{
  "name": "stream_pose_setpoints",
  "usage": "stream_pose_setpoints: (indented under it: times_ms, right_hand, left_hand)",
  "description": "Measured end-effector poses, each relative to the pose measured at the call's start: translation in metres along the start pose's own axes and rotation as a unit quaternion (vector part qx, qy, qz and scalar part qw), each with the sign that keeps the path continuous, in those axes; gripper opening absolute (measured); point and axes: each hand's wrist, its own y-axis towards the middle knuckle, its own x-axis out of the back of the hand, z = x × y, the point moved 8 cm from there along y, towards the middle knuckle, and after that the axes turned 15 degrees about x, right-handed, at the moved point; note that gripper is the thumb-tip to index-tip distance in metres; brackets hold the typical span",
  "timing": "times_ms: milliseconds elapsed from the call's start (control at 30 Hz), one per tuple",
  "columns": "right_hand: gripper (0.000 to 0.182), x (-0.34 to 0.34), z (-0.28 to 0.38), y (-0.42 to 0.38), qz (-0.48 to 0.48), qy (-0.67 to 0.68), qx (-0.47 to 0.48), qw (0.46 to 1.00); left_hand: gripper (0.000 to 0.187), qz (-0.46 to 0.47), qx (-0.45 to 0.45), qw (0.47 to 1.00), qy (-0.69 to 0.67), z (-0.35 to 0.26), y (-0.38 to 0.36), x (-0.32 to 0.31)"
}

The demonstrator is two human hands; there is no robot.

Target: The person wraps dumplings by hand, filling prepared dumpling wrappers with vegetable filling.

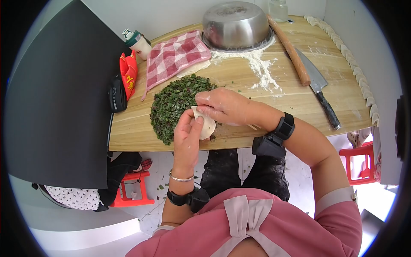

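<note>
At the far left a black board (55, 94) leans beside the table (299, 103), with a red pouch (129, 73) and a small bottle (138, 43) at its edge. Next comes a checked cloth (173, 55), and below it a heap of chopped greens (173, 107) lying on the wood. The left hand (187, 135) cups a dough wrapper (206, 125) from beneath, fingers curled around it, just at the heap's right edge. The right hand (224, 106) closes over the wrapper from above, fingertips pinching its top edge. Behind them an upturned steel bowl (236, 23) sits by spilled flour (261, 66). Further right lie a rolling pin (289, 49) and a cleaver (319, 88), side by side. A row of folded dumplings (357, 73) lines the table's right rim.
</note>
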Motion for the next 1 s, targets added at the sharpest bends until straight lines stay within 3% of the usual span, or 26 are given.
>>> stream_pose_setpoints:
  times_ms: [167, 267, 433, 667, 733, 867, 1000]
  right_hand:
    - [0.023, 0.005, 0.008, 0.001, -0.004, -0.040, -0.005, 0.999]
    - [0.025, 0.006, -0.005, -0.004, 0.002, -0.007, -0.083, 0.996]
    - [0.028, -0.001, 0.002, 0.000, 0.001, -0.025, 0.005, 1.000]
    - [0.029, 0.004, 0.008, 0.002, -0.022, 0.029, 0.000, 0.999]
    - [0.031, -0.001, -0.003, -0.003, 0.008, 0.095, -0.095, 0.991]
    - [0.031, 0.000, -0.004, -0.003, 0.033, 0.088, -0.087, 0.992]
    - [0.028, -0.001, 0.002, 0.001, -0.002, 0.018, -0.006, 1.000]
  left_hand:
    - [0.023, 0.009, 0.008, 1.000, 0.003, 0.003, 0.001, 0.000]
    - [0.020, 0.012, 0.006, 1.000, -0.026, 0.001, 0.002, -0.002]
    - [0.026, -0.012, -0.028, 0.999, -0.042, -0.004, 0.003, 0.003]
    - [0.025, 0.025, 0.007, 0.999, -0.032, 0.001, 0.001, 0.000]
    - [0.025, 0.024, -0.002, 0.999, -0.035, 0.000, 0.001, 0.000]
    - [0.026, -0.005, -0.021, 0.999, -0.042, -0.002, 0.004, 0.005]
    - [0.024, -0.048, -0.034, 0.995, -0.082, -0.005, 0.003, 0.005]
